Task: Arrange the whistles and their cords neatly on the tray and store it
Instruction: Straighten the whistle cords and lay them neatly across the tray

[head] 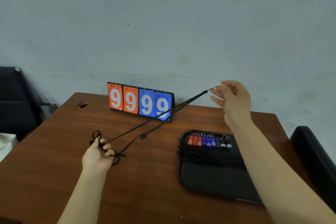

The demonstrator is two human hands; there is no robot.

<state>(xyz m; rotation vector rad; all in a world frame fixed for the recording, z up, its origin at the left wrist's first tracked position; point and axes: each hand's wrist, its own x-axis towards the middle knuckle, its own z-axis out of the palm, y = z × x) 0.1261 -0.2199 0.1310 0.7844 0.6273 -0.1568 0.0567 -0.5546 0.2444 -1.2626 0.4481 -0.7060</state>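
A black cord (156,117) stretches taut across the wooden table between my two hands. My left hand (99,154) pinches its tangled, looped end low over the table, left of centre. My right hand (231,96) is raised at the right and pinches the cord's other end between thumb and fingers. A black tray (214,180) lies on the table's right side. A row of red, blue and black whistles (209,141) with metal rings lines its far edge. Several black cords (203,157) lie bundled across the tray just below the whistles.
A flip scoreboard (141,102) reading 9999 stands at the table's back edge against the wall. A dark chair (16,100) is at the left and a black chair back (312,154) at the right. My right forearm crosses above the tray's right part.
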